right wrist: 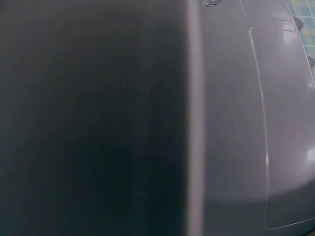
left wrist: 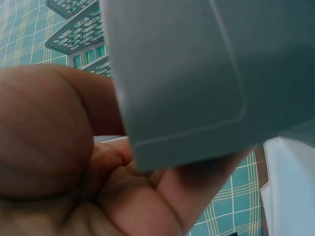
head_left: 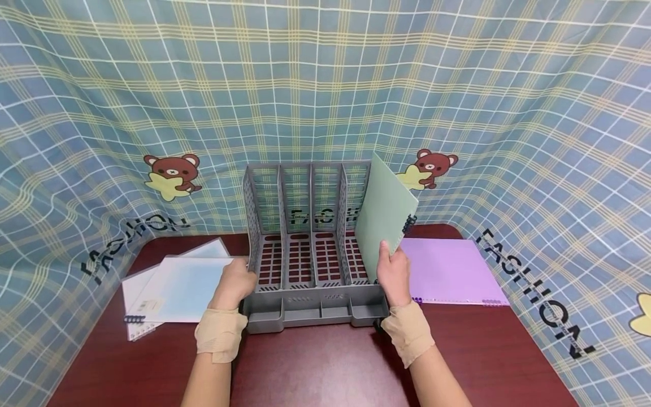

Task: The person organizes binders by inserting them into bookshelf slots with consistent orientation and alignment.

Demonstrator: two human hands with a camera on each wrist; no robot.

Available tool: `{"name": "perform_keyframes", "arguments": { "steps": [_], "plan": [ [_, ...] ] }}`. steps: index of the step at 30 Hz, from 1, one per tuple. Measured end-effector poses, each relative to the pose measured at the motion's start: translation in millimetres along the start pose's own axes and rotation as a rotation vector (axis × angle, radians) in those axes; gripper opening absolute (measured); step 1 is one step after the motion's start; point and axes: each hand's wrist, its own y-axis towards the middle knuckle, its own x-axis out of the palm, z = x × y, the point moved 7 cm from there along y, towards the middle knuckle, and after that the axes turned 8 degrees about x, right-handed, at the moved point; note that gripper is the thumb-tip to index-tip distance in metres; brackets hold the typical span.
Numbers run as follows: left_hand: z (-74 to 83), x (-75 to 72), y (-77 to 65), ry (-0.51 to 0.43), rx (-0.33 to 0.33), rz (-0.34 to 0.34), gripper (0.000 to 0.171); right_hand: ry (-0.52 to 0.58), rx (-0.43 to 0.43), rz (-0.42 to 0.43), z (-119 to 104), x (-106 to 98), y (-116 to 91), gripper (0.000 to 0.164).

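A grey file rack [head_left: 315, 297] with upright dividers stands on the table. My left hand [head_left: 236, 282] grips the front edge of its left side wall; the left wrist view has this grey panel [left wrist: 182, 88] between thumb and fingers. With the thumb on its near face, my right hand [head_left: 394, 277] holds a pale green spiral notebook [head_left: 386, 206] upright at the rack's rightmost slot. The notebook's coil faces me and it covers the rack's right wall. Grey surfaces [right wrist: 231, 123], partly blurred, fill the right wrist view, where no fingers show.
Left of the rack lie two overlapping spiral notebooks, a light blue one [head_left: 185, 288] on a whitish one [head_left: 134, 285]. A purple spiral notebook [head_left: 447, 268] lies to the right. Small trays [head_left: 302, 314] line the rack's front. Checked cloth [head_left: 315, 85] hangs around the dark red table [head_left: 315, 367].
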Motion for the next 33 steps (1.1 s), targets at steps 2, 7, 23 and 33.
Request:
{"name": "perform_keyframes", "arguments": {
  "steps": [2, 7, 23, 33],
  "plan": [
    [-0.6, 0.3, -0.4, 0.002, -0.005, -0.003, 0.053, -0.018, 0.01, -0.006, 3, 2, 0, 0.05],
    [-1.4, 0.6, 0.2, 0.007, -0.01, -0.001, 0.058, -0.037, 0.014, -0.009, 5, 3, 0, 0.043],
    [3.1, 0.5, -2.1, 0.021, -0.013, -0.004, 0.053, -0.191, -0.021, -0.296, 4, -2, 4, 0.067],
    [99.7, -36.0, -43.5, 0.015, 0.292, 0.583, 0.051, -0.495, -0.111, -0.499, -2, -95, 21, 0.089]
  ]
}}
